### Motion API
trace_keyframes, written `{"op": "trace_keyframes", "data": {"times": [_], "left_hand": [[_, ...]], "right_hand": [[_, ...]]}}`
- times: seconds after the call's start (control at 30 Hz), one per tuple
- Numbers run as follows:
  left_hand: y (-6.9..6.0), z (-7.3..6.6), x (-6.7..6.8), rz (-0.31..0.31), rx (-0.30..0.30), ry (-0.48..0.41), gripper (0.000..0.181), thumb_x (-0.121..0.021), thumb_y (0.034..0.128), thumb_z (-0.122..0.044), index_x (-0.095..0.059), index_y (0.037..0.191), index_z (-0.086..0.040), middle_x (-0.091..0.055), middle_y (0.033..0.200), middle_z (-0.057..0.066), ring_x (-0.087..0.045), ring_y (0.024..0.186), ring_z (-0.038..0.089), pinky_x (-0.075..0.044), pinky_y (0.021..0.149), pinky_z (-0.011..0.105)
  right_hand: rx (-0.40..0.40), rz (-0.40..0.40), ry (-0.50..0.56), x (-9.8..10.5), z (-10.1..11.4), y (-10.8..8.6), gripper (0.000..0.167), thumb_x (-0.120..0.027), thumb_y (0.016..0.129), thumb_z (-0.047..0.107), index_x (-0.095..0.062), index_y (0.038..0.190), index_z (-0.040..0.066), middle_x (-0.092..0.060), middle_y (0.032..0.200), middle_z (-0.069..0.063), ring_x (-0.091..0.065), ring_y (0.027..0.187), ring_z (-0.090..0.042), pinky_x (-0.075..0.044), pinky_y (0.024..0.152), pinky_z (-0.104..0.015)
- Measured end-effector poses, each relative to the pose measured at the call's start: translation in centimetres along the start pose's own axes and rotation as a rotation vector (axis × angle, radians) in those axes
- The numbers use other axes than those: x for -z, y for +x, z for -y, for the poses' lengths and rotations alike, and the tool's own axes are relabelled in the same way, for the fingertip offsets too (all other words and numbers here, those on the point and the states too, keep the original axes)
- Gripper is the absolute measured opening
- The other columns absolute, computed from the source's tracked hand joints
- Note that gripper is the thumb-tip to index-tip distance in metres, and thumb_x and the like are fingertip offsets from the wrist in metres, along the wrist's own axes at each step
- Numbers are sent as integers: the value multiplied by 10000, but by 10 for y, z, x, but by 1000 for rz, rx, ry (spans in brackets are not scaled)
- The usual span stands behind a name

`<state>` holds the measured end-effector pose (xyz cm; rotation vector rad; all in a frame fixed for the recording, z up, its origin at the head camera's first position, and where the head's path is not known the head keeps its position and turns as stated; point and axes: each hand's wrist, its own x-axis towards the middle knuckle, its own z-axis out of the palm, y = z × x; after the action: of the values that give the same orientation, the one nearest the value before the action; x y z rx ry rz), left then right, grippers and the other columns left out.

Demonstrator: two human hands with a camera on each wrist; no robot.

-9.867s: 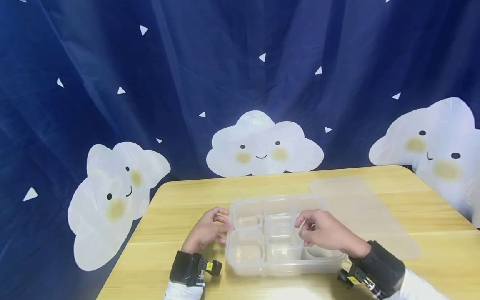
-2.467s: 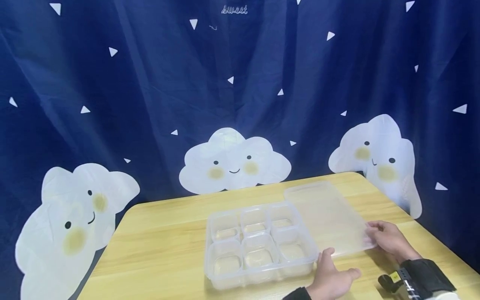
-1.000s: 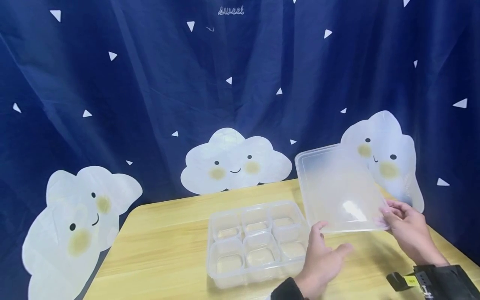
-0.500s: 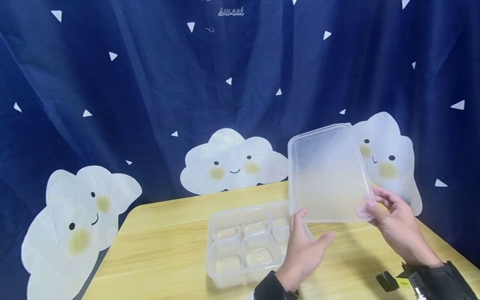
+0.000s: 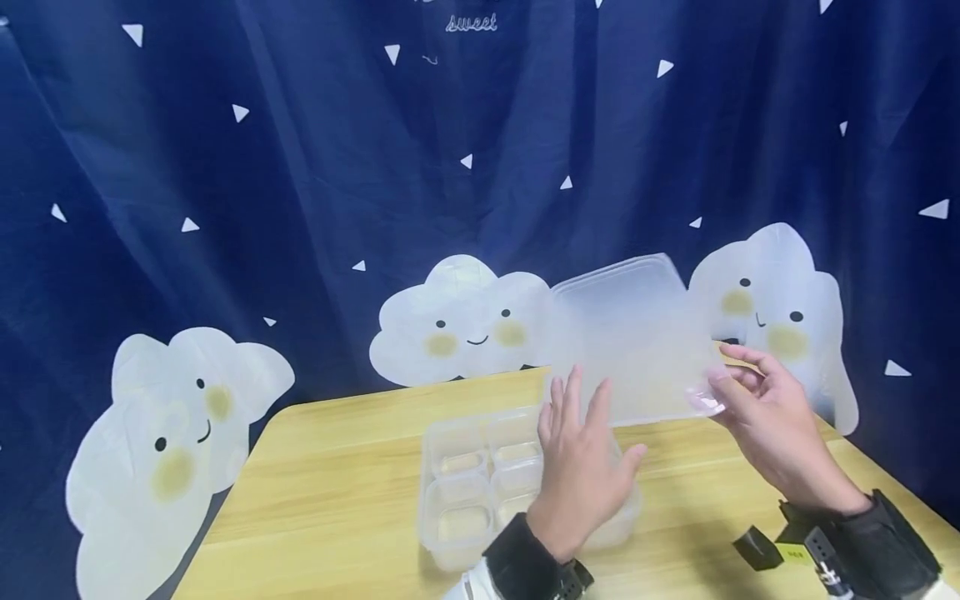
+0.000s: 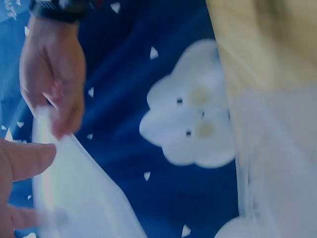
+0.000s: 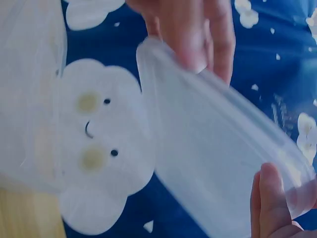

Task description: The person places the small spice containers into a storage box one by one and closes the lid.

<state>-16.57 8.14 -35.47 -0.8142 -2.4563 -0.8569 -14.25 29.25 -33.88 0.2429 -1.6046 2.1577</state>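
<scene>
In the head view my right hand [image 5: 772, 425] pinches a frosted clear plastic lid [image 5: 630, 342] by its lower right corner, thumb on the near face. The lid is held up off the table, tilted. My left hand [image 5: 577, 475] has its fingers spread at the lid's lower left corner; whether they touch it I cannot tell. Below lies a clear plastic storage box [image 5: 457, 517], holding several small square containers, partly hidden by my left hand. The right wrist view has the right thumb [image 7: 272, 198] against the lid [image 7: 208, 134] and left fingers [image 7: 183, 29] at its opposite corner.
The box stands on a light wooden table [image 5: 330, 475]. Behind it hangs a dark blue curtain [image 5: 315, 150] printed with white clouds and triangles. A black wrist camera mount [image 5: 757, 548] hangs under my right wrist.
The lid, flat on the table earlier, has been raised and carried left by my right hand. My left hand has moved left and up, its fingers now straighter, covering part of the box.
</scene>
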Motion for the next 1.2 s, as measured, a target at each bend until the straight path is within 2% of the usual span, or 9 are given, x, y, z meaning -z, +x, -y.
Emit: {"op": "trace_keyframes", "data": {"times": [0.2, 0.33, 0.43, 0.6, 0.77, 0.93, 1.03, 1.13, 1.2], "left_hand": [[1, 18, 7, -141, -185, 126, 492, -710, 868, -297, -600, 1313, -116, -534, 1380, 117, -493, 1272, 317, -420, 1034, 489], [2, 23, 9, -236, -267, 164, 410, -693, 882, -223, -635, 1273, -112, -613, 1288, 89, -578, 1186, 246, -487, 970, 462], [4, 27, 9, -325, -290, 143, 394, -710, 839, -104, -661, 1230, -113, -650, 1228, 89, -618, 1129, 226, -523, 917, 460], [10, 34, 10, -505, -291, 30, 462, -637, 694, 116, -724, 1087, -110, -710, 1096, 41, -677, 1001, 170, -582, 735, 386], [13, 43, 22, -613, -276, -104, 355, -646, 741, 137, -734, 1023, -61, -729, 1010, 59, -698, 927, 171, -589, 731, 299], [10, 51, 41, -618, -254, -234, 175, -655, 868, 41, -709, 1020, -27, -730, 964, 89, -705, 893, 193, -583, 760, 298], [8, 55, 53, -582, -195, -318, 108, -633, 919, -41, -692, 1007, -21, -731, 930, 87, -709, 843, 188, -593, 723, 319], [4, 59, 65, -486, -87, -482, 120, -607, 954, -106, -669, 1006, -18, -727, 936, 96, -708, 855, 196, -599, 696, 315], [2, 61, 73, -404, 0, -617, 146, -598, 966, -139, -656, 1026, -20, -719, 975, 104, -703, 902, 208, -599, 697, 308]], "right_hand": [[24, 48, 12, -16, 10, 1, 261, -502, 968, -61, -487, 1197, 62, -587, 927, -39, -657, 792, -156, -563, 679, -217], [58, 66, -61, -27, 18, 5, 203, -512, 980, -13, -519, 1168, 64, -564, 947, -43, -624, 781, -132, -547, 675, -203], [81, 80, -108, -37, 22, 10, 158, -508, 988, 9, -538, 1131, 69, -551, 964, -48, -603, 742, -123, -548, 678, -210], [147, 170, -140, -53, 29, 20, 170, -465, 1014, 42, -543, 1165, 33, -546, 1017, -83, -617, 834, -139, -583, 727, -271], [223, 216, -307, -60, 31, 31, 304, -446, 1034, 129, -443, 1329, 56, -535, 1108, -104, -649, 927, -128, -584, 748, -276], [278, 140, -328, -46, 24, 44, 299, -467, 1021, 102, -426, 1318, 92, -565, 1136, -48, -649, 963, -93, -556, 781, -197], [301, 52, -401, -36, 15, 51, 275, -468, 1012, 66, -445, 1284, 103, -564, 1135, 18, -614, 988, -50, -528, 796, -141], [299, -46, -550, -28, 5, 57, 288, -445, 1017, 72, -440, 1303, 33, -538, 1163, 62, -557, 1033, -6, -481, 826, -88], [282, -89, -646, -24, -1, 59, 347, -422, 1028, 110, -407, 1347, -24, -530, 1222, -9, -522, 1104, -24, -438, 863, -68]]}}
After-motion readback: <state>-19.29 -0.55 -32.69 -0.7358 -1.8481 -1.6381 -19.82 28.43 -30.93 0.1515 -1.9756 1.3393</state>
